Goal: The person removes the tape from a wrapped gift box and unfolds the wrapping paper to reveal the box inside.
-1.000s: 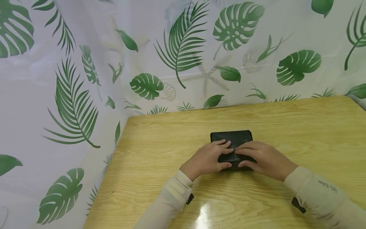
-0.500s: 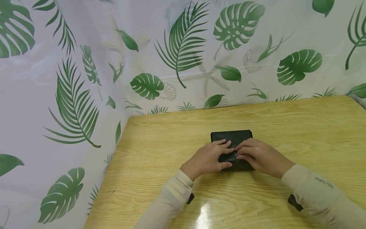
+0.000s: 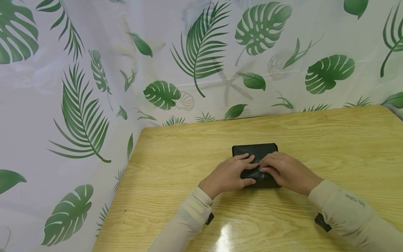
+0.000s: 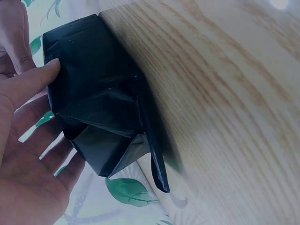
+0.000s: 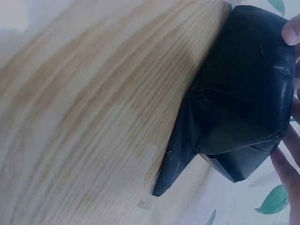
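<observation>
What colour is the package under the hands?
The package is black, clearest in the left wrist view.

I have both arms reaching in from the near side, sleeved in pale cloth down to the wrists. The left forearm (image 3: 189, 218) slants far and to the right, the right forearm (image 3: 352, 213) far and to the left. My left hand (image 3: 228, 175) lies back up, fingers spread and fairly straight, its thumb (image 3: 247, 182) apart on the near side. My right hand (image 3: 291, 172) faces it, fingers bent, thumb close to the index fingertip; whether they pinch anything I can't tell.
</observation>
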`<state>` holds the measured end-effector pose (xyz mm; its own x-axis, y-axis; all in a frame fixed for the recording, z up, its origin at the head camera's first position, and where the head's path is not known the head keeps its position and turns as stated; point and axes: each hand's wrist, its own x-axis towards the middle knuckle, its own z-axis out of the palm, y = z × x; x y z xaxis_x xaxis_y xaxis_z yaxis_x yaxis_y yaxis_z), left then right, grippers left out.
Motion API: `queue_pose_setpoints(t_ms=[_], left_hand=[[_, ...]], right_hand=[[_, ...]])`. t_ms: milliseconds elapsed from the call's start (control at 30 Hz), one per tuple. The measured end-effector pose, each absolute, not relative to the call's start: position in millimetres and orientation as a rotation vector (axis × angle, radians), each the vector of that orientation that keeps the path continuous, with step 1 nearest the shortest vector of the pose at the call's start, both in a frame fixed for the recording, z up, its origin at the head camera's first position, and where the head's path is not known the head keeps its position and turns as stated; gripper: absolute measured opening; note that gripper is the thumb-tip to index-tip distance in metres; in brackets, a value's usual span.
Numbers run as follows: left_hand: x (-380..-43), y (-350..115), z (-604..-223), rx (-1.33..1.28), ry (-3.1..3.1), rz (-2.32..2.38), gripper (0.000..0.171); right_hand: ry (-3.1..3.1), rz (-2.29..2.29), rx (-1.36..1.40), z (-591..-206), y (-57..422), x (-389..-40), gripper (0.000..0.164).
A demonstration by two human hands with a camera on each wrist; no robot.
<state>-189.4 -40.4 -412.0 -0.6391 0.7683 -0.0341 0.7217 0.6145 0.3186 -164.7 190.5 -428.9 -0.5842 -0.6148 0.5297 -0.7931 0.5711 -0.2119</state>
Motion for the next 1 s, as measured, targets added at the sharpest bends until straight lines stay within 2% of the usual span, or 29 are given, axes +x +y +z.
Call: queue_pose_setpoints(t_ms=[333,567,800,1000], left_hand=[[-190.3,-40.2,-412.8,1.256,2.665,0.423,0.056],[-190.8,-41.0,-412.9,1.255,2.667,0.425,0.056],[-190.8,-40.8,-411.4,1.263,2.671,0.406,0.056],[-190.1,-40.7,-411.0,1.242,2.672,0.392,0.056]], right_hand=[[-2.447,0.616,1.078,-426.0,187.9,-164.0,0.024],[-2.439,0.687,1.156,-423.8,193.2,-164.3,0.026],[-2.405,0.652,1.221,-424.7,200.2,-166.1,0.036],[-2.381,0.600,1.232,-429.4,198.9,-168.7,0.026]])
